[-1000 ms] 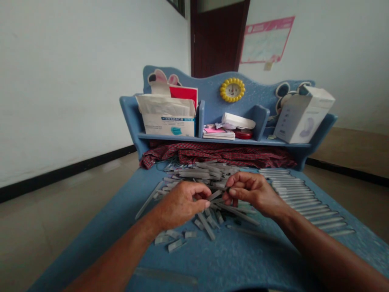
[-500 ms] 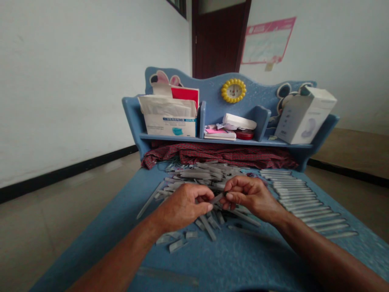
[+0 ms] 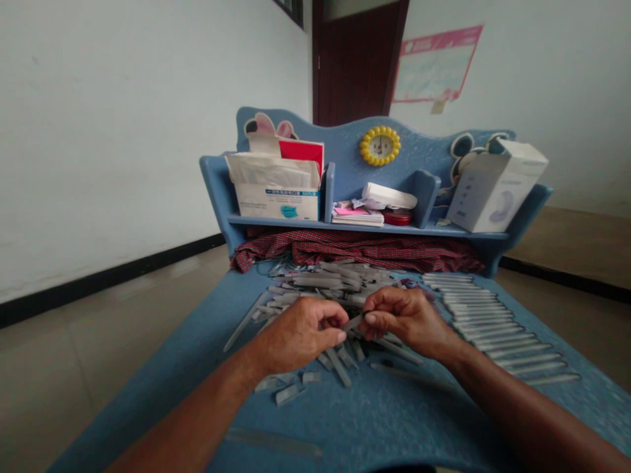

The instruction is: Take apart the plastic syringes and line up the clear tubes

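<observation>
Over the middle of the blue desk (image 3: pixel 394 420), both hands hold one small translucent strip-like sleeve (image 3: pixel 353 323). My left hand (image 3: pixel 303 335) pinches its left end between thumb and fingers. The other end is in the closed fingers of my right hand (image 3: pixel 401 320), where something small and dark shows at the fingertips, too small to name. A heap of loose translucent plastic pieces (image 3: pixel 320 282) lies beneath and behind my hands, partly hidden by them. To the right, several slim pen-like sticks in clear sleeves (image 3: pixel 493 325) lie side by side in a row.
At the desk's back stands a blue shelf (image 3: pixel 280 223) with a face-mask box (image 3: pixel 276 200), papers, a white box (image 3: pixel 495 187) and a yellow flower-shaped clock (image 3: pixel 380 146). A red checked cloth (image 3: pixel 355 249) is bunched under it. A flat clear strip (image 3: pixel 276 441) lies near the front edge.
My hands stay in nearly the same place with the sleeve between them. The fingers of my right hand have shifted slightly, and the dark bit there shows less.
</observation>
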{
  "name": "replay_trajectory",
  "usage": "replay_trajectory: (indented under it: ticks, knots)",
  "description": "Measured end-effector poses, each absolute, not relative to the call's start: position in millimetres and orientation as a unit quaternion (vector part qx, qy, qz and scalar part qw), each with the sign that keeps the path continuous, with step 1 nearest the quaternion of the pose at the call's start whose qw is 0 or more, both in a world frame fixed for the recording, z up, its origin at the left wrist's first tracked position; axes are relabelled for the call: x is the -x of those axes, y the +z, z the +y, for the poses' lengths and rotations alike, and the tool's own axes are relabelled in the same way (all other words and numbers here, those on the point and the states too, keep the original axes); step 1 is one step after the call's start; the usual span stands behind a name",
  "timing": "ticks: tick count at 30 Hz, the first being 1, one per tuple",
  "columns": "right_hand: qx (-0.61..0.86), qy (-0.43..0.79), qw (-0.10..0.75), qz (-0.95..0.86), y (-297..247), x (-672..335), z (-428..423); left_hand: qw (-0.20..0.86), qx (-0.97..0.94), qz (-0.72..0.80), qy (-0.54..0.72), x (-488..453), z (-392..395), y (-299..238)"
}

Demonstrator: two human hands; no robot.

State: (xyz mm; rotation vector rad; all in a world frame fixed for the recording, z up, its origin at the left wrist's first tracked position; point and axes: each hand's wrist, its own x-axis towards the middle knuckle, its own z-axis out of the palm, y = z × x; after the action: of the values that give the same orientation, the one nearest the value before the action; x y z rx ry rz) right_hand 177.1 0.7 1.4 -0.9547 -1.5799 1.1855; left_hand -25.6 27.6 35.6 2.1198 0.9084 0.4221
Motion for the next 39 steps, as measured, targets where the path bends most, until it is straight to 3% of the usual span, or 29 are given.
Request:
replay_trajectory:
  ticks: [11,39]
  knots:
    - [0.437,0.348,0.337,-0.758,6,-184,-3,0.320,-0.860,0.360,0.169,23,27,31]
    - [0.450,0.372,0.303,-0.753,9,-189,-2,0.339,-0.855,0.361,0.155,21,25,30]
